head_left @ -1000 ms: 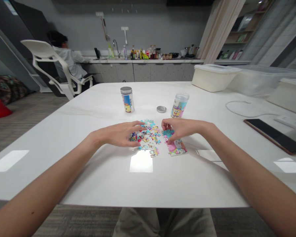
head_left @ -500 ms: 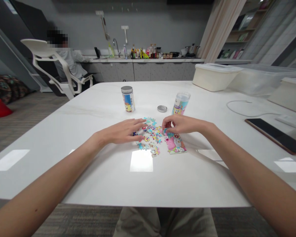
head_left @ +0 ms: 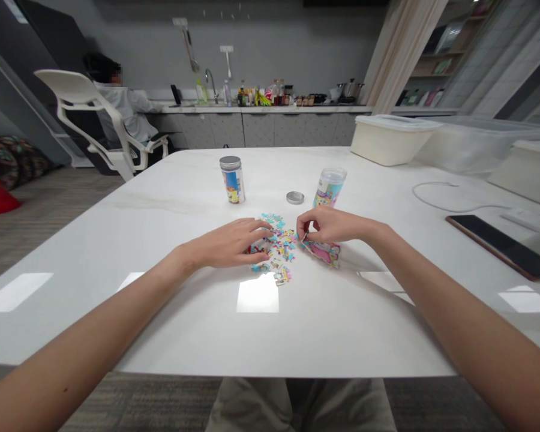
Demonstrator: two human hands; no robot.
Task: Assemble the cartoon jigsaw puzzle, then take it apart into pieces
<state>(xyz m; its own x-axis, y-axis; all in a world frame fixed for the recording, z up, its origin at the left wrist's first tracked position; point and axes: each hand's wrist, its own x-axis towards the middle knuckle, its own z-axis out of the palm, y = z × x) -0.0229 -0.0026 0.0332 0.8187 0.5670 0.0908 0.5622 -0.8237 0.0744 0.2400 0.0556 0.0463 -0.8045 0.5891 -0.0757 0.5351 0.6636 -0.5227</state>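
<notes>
My left hand [head_left: 236, 243] is open, palm down, its fingers spread over the left side of a pile of loose jigsaw pieces [head_left: 282, 243]. Fingertips cover some of those pieces. To the right of the pile, my right hand [head_left: 326, 223] pinches the upper left edge of a cartoon picture sheet [head_left: 323, 252]. The sheet is pink and multicoloured and tilts up off the table. Behind that hand stands a clear jar [head_left: 330, 185] with a cartoon label and no lid, its lower part hidden by the hand. A round metal lid [head_left: 295, 197] lies beyond the pile.
A second cartoon jar [head_left: 233, 180] with its silver lid on stands at the back left of the white table [head_left: 198, 336]. Toward the right are a phone [head_left: 504, 246], a white cable [head_left: 432, 201] and storage boxes [head_left: 391, 141]. A person [head_left: 126, 111] sits by the far counter.
My right hand has lifted and tipped the picture sheet, which lay nearly flat before. My left hand has shifted slightly to the right over the jigsaw pieces.
</notes>
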